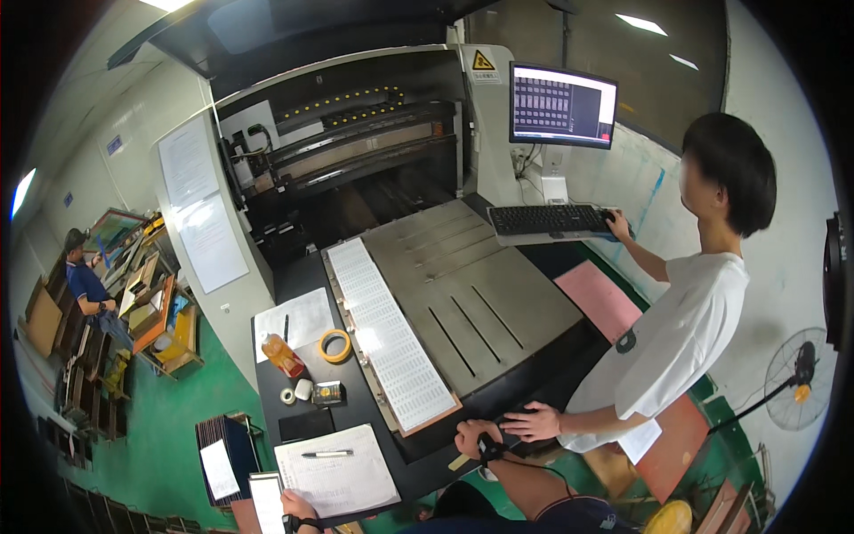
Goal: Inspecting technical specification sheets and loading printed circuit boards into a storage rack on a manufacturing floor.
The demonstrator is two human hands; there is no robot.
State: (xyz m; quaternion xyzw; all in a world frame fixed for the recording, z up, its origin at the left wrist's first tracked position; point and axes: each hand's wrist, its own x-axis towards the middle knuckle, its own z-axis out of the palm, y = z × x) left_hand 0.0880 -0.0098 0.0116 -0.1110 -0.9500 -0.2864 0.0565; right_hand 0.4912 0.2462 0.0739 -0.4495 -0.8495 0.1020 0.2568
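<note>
Nearest you: your left hand point(298, 509) at the lower edge, resting on the near corner of the clipboard of white paper point(336, 481). Only part of the hand shows; fingers look curled against the sheet's edge, and you cannot tell whether they pinch it. A pen point(326, 454) lies across the sheet, free, ready to pick up.

Your right hand point(474, 438), wrist strapped in a black band, sits as a loose fist at the front lip of the black table point(356, 411), closed around nothing that can be made out. Forearm comes up from below, bent inward.

Just beside it, a co-worker's hand point(532, 420) lies flat, fingers spread, on the same edge; their other hand reaches to the keyboard point(549, 219) under the monitor point(562, 105).

The long white perforated panel point(389, 334) lies on a brown backing board, running lengthwise along the left side of the grey slotted bed point(471, 285), its near end close to your right hand; probably squared there for alignment.

Left of the panel: yellow tape roll point(335, 345), orange bottle point(283, 356), small white tape roll point(288, 395), kept off the bed.
</note>
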